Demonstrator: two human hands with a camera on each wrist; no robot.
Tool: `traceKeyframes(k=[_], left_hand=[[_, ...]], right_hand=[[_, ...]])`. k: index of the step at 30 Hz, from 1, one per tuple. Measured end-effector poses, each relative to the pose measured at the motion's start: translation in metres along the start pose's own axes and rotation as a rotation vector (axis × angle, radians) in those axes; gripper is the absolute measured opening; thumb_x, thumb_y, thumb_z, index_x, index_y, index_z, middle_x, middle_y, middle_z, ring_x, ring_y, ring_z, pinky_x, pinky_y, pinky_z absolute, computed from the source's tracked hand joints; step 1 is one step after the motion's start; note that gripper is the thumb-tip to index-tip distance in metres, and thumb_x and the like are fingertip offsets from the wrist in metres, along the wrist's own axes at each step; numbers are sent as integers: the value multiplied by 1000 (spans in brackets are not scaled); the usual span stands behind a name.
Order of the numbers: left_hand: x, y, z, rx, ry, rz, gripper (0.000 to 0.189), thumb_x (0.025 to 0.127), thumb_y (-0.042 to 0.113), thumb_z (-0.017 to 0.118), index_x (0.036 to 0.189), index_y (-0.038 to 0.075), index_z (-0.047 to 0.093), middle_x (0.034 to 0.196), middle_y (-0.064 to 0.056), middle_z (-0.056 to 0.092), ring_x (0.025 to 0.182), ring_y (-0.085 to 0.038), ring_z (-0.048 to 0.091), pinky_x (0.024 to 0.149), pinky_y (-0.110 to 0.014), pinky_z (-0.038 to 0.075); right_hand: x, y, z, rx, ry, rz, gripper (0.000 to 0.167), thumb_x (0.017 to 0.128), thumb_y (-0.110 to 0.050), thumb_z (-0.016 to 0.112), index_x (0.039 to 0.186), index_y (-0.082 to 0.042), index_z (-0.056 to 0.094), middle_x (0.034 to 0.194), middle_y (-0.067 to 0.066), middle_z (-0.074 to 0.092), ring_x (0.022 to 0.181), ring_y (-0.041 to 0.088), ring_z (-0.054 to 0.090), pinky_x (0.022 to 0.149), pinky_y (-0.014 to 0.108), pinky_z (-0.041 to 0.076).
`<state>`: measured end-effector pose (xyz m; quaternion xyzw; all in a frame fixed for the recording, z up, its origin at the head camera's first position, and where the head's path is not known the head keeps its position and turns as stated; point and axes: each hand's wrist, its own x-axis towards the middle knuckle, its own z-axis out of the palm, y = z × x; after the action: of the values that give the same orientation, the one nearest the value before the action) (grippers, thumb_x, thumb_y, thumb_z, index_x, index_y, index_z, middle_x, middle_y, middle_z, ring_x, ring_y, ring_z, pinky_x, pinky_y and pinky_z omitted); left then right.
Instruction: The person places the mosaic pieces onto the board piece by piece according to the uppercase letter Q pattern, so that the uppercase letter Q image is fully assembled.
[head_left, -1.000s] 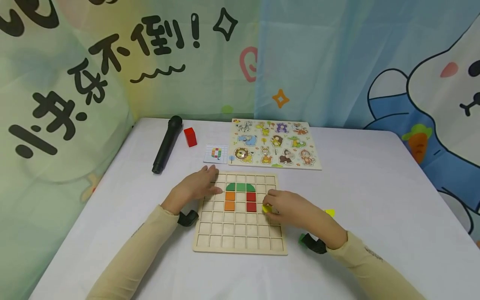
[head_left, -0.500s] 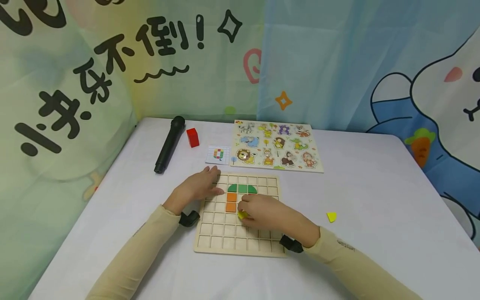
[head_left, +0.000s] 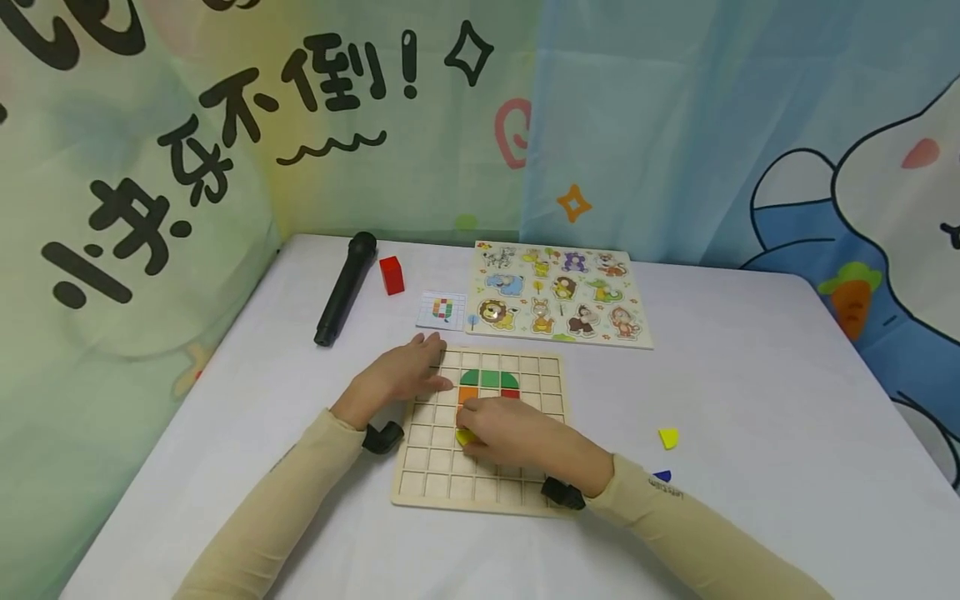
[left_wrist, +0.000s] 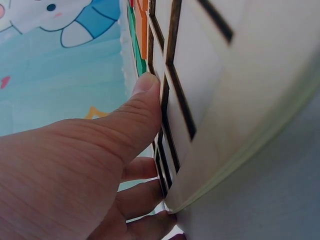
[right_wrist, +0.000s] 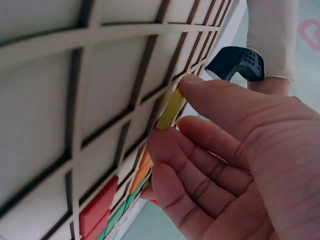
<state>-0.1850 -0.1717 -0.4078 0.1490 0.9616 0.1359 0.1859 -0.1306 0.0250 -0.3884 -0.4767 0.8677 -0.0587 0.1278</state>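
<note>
A wooden grid board [head_left: 431,486] lies on the white table, with green tiles [head_left: 490,379] in a row, an orange tile [head_left: 468,395] below their left end and a red tile [head_left: 510,393] below their right. My left hand [head_left: 397,375] rests on the board's upper left edge. In the left wrist view its thumb [left_wrist: 142,102] lies on the grid and the other fingers reach the rim. Over the board's middle, my right hand [head_left: 517,433] pinches a small yellow tile [right_wrist: 171,110] between thumb and fingertips, against the grid. That hand hides part of the coloured tiles.
Right of the board lie a yellow rounded piece [head_left: 669,437] and a blue piece [head_left: 663,476], partly behind the sleeve. Beyond the board are a pattern card [head_left: 441,310], an animal puzzle [head_left: 558,293], a red block [head_left: 392,276] and a black microphone [head_left: 346,289].
My right hand has carried the yellow tile leftward, from the board's right side to below the orange column. A blue piece has come into view. The left hand stays on the board.
</note>
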Motion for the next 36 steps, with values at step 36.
traceKeyframes(k=[36], left_hand=[[2, 0, 0, 19, -10, -11, 78, 92, 43, 64, 151, 3, 32, 160, -16, 26, 149, -34, 21, 116, -50, 28]], right_hand=[[4, -1, 3, -141, 76, 55, 25, 88, -26, 73, 70, -10, 65, 71, 0, 57, 58, 11, 53, 54, 26, 48]])
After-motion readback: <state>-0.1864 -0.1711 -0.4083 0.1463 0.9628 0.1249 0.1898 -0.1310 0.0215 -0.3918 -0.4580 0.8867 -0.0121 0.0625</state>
